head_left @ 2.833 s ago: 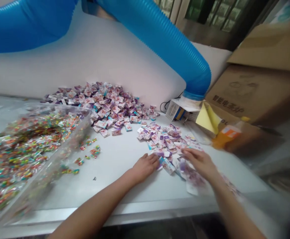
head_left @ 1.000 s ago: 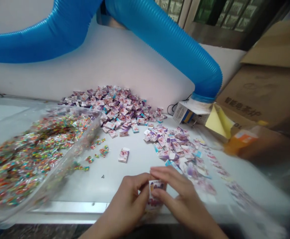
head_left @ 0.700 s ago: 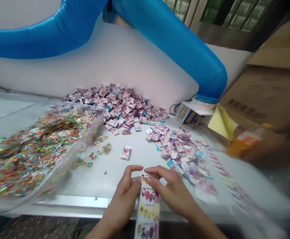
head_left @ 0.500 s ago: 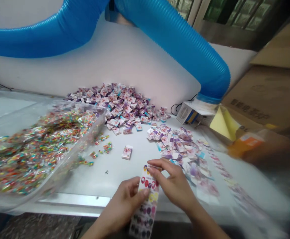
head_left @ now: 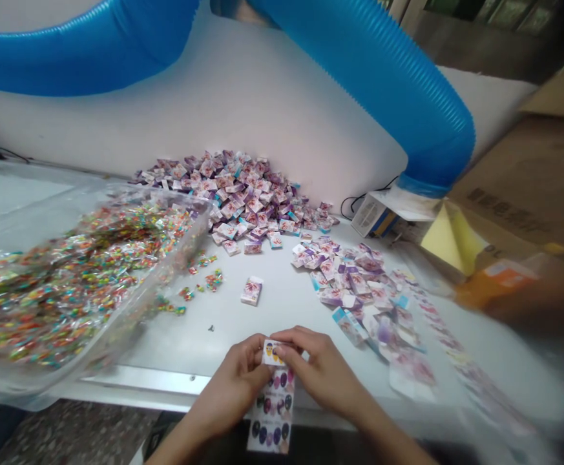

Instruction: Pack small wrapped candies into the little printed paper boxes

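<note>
My left hand (head_left: 233,381) and my right hand (head_left: 320,368) meet near the table's front edge, with fingers pinching the top of a printed paper strip (head_left: 272,407). The strip carries rows of coloured round figures and hangs down toward me past the edge. A single small packet (head_left: 251,290) lies alone on the table above my hands. To the right of my right hand spreads a loose layer of purple-and-white packets (head_left: 354,284). A larger heap of the same packets (head_left: 228,197) sits against the back wall.
A clear plastic tub (head_left: 199,219) full of tiny colourful wrapped pieces stands at the left, with some spilled beside it. Printed strips (head_left: 456,355) lie along the right side of the white table (head_left: 175,349). A blue corrugated hose (head_left: 383,84) arches overhead, and cardboard boxes (head_left: 519,181) stand at the right.
My hands have come closer together at the top of the strip, and the strip now looks shorter and more upright. The view has shifted slightly, so the table contents sit further right.
</note>
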Tool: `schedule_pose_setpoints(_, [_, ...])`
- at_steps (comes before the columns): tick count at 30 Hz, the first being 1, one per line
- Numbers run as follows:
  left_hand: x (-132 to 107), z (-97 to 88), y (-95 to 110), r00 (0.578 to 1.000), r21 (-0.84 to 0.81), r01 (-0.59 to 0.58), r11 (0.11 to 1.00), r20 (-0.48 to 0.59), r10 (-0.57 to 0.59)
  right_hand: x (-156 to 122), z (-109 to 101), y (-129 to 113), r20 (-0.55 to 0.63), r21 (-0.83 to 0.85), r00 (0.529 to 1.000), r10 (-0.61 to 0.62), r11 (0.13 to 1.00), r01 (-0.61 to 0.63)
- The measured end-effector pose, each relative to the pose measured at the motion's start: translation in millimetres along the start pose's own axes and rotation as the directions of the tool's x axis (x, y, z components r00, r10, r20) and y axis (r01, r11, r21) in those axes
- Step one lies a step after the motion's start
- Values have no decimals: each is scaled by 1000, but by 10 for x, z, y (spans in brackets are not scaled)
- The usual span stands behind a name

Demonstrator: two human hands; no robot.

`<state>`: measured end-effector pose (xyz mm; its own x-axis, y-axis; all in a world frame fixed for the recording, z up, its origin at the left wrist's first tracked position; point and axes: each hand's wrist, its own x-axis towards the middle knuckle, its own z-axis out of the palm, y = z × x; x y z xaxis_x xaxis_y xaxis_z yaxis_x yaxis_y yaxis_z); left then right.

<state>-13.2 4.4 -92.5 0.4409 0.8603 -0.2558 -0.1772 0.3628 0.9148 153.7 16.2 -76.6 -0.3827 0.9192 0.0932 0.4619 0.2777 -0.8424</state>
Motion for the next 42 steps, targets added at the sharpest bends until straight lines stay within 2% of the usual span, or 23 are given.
schedule_pose_setpoints(3, [14,-17,-61,998,14,67,998,9,-67,54,-79,-30,-39,38,998,51,998,-49])
schedule_pose_setpoints(5, [26,-32,-109,994,51,112,992,8,-113,60,-123,-53,-36,121,990,139,984,-133])
schedule_pose_setpoints(7, [37,-45,-140,989,87,137,987,-59,-133,33,-126,-63,52,219,974,222,949,-228])
schedule_pose_setpoints(9, [43,-50,-142,986,75,136,988,-112,-127,-18,-78,-49,129,236,962,240,935,-265])
schedule_pose_setpoints(11, [38,-46,-123,990,23,113,993,-83,-110,-70,3,-11,75,142,977,201,967,-210])
schedule_pose_setpoints(14, [15,-41,-91,998,-2,46,999,-33,-46,-110,109,57,-124,-38,989,78,996,-84])
schedule_pose_setpoints(16, [-7,-44,-84,1000,9,8,1000,-2,-8,-102,128,77,-142,-47,989,48,997,-55])
schedule_pose_setpoints(18, [-38,-48,-82,999,7,16,1000,34,-16,-76,101,70,-72,25,993,90,996,-88])
schedule_pose_setpoints(20, [-85,-52,-67,996,-6,67,998,56,-66,-41,49,59,-3,140,985,174,975,-172])
schedule_pose_setpoints(22, [-140,-68,-32,994,54,78,996,69,-81,-7,9,73,56,307,965,257,915,-261])
schedule_pose_setpoints(23, [-165,-85,-9,997,144,44,989,62,-54,8,2,92,105,398,954,282,867,-301])
schedule_pose_setpoints(25, [-195,-141,38,997,430,-79,899,47,65,32,20,149,216,540,931,296,758,-366])
schedule_pose_setpoints(27, [-186,-220,72,977,706,-186,684,61,202,44,65,209,298,600,906,302,679,-424])
schedule_pose_setpoints(29, [-144,-300,85,950,836,-243,492,104,293,43,109,244,322,589,893,314,673,-448])
schedule_pose_setpoints(30, [-116,-333,85,942,856,-255,449,116,314,37,122,250,311,569,898,310,696,-438])
schedule_pose_setpoints(31, [-88,-359,81,941,858,-256,445,115,319,28,130,250,288,547,911,295,730,-410])
schedule_pose_setpoints(33, [-40,-381,63,949,825,-238,512,86,304,1,131,243,235,511,942,239,794,-329])
schedule_pose_setpoints(35, [-3,-364,37,958,766,-215,605,46,283,-23,131,252,166,510,961,220,815,-274])
schedule_pose_setpoints(37, [41,-321,13,965,718,-196,668,19,263,-28,137,294,81,524,959,272,807,-273])
schedule_pose_setpoints(39, [132,-280,7,972,702,-154,695,-19,234,-8,139,366,-25,516,937,349,807,-287])
schedule_pose_setpoints(41, [300,-273,36,951,774,-63,631,-146,274,24,123,448,-108,488,914,390,822,-293])
schedule_pose_setpoints(42, [416,-288,65,914,835,8,550,-230,335,38,109,487,-138,474,907,397,831,-292])
